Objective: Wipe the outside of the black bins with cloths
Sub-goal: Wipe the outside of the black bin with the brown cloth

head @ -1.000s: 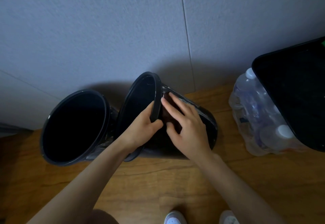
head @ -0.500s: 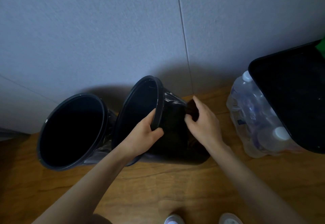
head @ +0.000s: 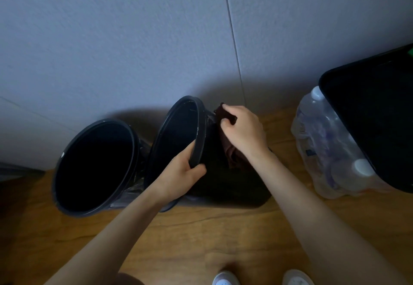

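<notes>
While the left bin point(head: 93, 166) seems undone, we wipe the right bin point(head: 223, 186)
Left hand point(head: 178, 175) grips its rim point(head: 199, 132); right hand point(head: 243, 130) clutches cloth point(head: 231, 157)

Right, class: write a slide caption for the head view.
Left hand steadies the tilted black bin by its rim; right hand holds a cloth against its side.

Dim, bluish light; soft shadows, slight blur, wide-angle bending at edges.

No writing can be read anywhere. The pack of water bottles point(head: 330, 150), right of the tilted bin point(head: 176, 139), carries a small dark blue label point(head: 309, 152), too blurred to make out.
</notes>
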